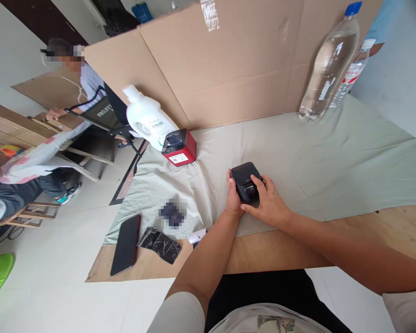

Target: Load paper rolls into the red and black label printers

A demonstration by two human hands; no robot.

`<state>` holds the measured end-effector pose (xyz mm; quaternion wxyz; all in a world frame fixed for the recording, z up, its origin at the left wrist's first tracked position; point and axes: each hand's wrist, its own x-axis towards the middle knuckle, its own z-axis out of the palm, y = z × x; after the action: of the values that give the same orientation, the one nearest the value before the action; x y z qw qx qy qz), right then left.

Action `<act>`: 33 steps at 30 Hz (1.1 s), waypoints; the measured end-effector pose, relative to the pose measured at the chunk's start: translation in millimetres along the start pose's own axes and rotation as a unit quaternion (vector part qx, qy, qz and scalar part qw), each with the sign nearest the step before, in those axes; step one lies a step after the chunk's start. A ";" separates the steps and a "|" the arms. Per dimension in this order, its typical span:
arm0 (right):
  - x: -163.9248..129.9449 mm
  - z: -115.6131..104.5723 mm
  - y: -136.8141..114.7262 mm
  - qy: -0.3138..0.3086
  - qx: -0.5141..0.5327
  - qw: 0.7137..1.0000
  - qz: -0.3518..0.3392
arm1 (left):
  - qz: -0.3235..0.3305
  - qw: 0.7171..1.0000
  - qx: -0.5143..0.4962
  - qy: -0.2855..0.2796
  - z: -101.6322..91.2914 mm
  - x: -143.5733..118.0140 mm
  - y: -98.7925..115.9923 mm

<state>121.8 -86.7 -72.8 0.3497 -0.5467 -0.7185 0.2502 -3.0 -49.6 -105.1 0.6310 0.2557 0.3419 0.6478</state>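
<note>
A small black boxy device [247,175], which looks like a portable label printer, is held just above the cloth in front of me. My left hand [233,196] wraps around its left side, with the thumb along the edge. On its right side rests my right hand [270,201], index finger on the top near a glossy recessed part and thumb at the near edge. Left of my forearm lies a small white roll [197,236], partly hidden. A crumpled black marbled wrapper [160,245] and a dark phone [125,245] lie farther left.
A red and black box [185,150] stands by a white detergent bottle [150,118]. A cardboard panel [229,69] closes off the back. A large water bottle [327,69] and a smaller bottle [351,76] stand at back right. A person [90,78] sits beyond at left.
</note>
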 end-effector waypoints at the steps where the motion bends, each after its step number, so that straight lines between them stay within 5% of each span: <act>1: 1.5 -1.1 -0.1 0.002 0.028 1.000 0.009 | -0.002 1.000 0.005 0.004 -1.0 1.2 1.5; 5: 21.7 -10.4 16.6 0.045 0.184 0.978 0.084 | -0.024 0.999 0.023 -0.014 -0.8 1.4 3.8; 9: 29.5 -6.5 35.7 -0.017 0.275 0.958 0.080 | -0.061 0.997 0.039 -0.032 1.0 -1.2 3.2; 19: 29.7 -12.4 51.0 -0.081 0.317 0.940 0.096 | -0.147 0.989 0.022 -0.023 2.0 5.7 9.2; 33: 29.9 -20.4 53.8 -0.133 0.333 0.930 0.079 | -0.097 0.991 0.086 -0.021 -0.5 2.8 6.4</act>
<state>165.7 -43.5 -93.0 0.3920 -0.4153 -0.5882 0.5726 -7.7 -46.7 -100.8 0.6734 0.2881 0.4064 0.5462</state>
